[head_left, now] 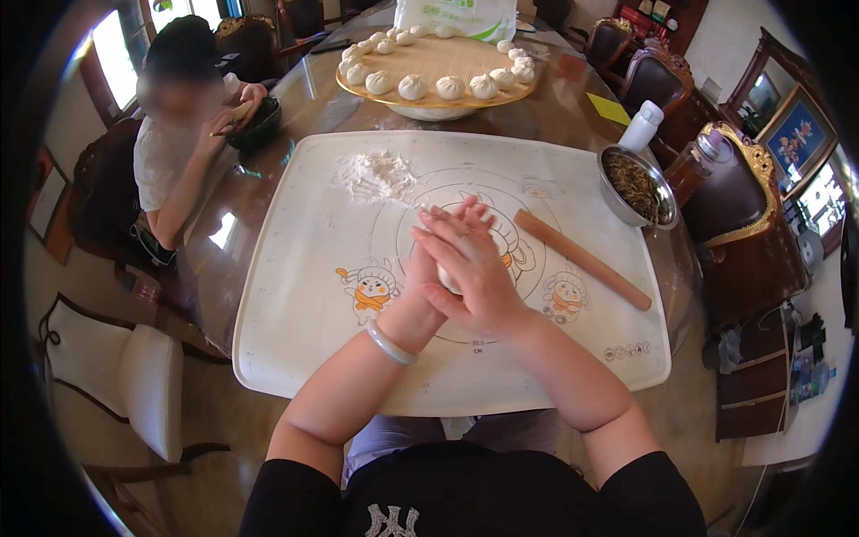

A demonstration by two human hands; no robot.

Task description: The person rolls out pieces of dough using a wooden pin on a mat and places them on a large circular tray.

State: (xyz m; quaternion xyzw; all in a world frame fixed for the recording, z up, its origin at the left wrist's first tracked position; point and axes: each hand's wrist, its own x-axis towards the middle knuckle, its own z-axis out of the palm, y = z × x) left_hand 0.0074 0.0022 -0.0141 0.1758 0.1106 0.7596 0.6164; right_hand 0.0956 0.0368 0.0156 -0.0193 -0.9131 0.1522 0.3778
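Note:
My right hand [479, 273] lies palm-down over my left hand [425, 279], the two pressed together above the middle of a pale baking mat [295, 206]. Between the palms a bit of white dough [448, 280] peeks out; most of it is hidden. The fingers of both hands point away from me, across each other. A wooden rolling pin [582, 259] rests slantwise on the mat to the right of my hands. Beyond them on the left is a heap of white flour [376, 176]. A pale bangle circles my left wrist.
A round tray [429, 63] carries pleated buns around its rim, with a white bag [456, 18] behind. At right stand a metal bowl [668, 215] of dark shredded filling, a white bottle [642, 127] and a clear jar [698, 166]. A person at left holds a dark bowl [257, 127].

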